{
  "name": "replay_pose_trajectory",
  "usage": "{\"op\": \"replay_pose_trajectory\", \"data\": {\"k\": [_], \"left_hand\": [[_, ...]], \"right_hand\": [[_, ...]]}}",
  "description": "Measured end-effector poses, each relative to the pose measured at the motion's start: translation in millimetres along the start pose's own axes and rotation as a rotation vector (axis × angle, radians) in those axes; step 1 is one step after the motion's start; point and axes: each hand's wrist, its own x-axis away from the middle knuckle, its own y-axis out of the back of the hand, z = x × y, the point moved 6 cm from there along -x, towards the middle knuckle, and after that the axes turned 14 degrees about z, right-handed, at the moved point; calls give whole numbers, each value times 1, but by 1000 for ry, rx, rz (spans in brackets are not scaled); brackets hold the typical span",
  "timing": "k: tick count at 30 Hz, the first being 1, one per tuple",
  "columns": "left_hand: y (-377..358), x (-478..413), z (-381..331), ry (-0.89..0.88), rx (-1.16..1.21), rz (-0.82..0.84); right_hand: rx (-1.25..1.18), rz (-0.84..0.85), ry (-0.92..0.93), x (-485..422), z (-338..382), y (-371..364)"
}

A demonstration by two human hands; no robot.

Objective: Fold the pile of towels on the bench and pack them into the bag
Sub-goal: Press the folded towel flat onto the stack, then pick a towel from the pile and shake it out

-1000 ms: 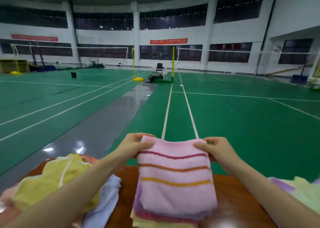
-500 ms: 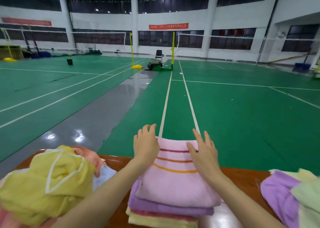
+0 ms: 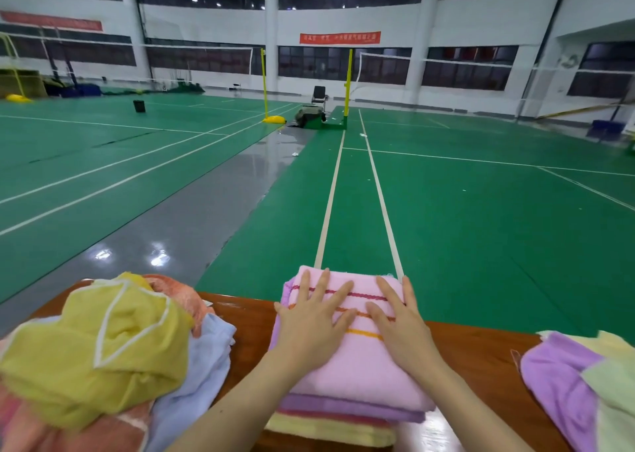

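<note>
Both hands have let go of the far corners they pinched a second ago and now lie flat on the folded pink terry towel with three coloured stripes. Neither grips anything: the left hand and the right hand press side by side with straight, spread fingers across the stripes. That towel tops a neat stack, above a folded purple towel and a pale yellow towel, on the glossy brown wooden bench. To the left sits the loose pile: a crumpled yellow towel with white trim over a light blue cloth and an orange one. At the right edge lie a purple cloth and a pale green cloth.
</note>
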Motion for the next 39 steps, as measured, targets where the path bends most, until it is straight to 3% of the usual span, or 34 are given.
{"op": "replay_pose_trajectory", "data": {"k": [13, 29, 33, 36, 39], "left_hand": [[1, 6, -5, -54, -7, 14], [17, 4, 43, -87, 17, 30], [24, 7, 60, -72, 66, 74], [42, 19, 79, -84, 153, 87], [74, 39, 130, 10, 185, -86]], "right_hand": [[-593, 83, 56, 6, -18, -1], [-571, 8, 136, -10, 18, -32], [-394, 31, 16, -18, 31, -36], [17, -66, -115, -15, 59, -27], [316, -183, 104, -3, 134, -40]]}}
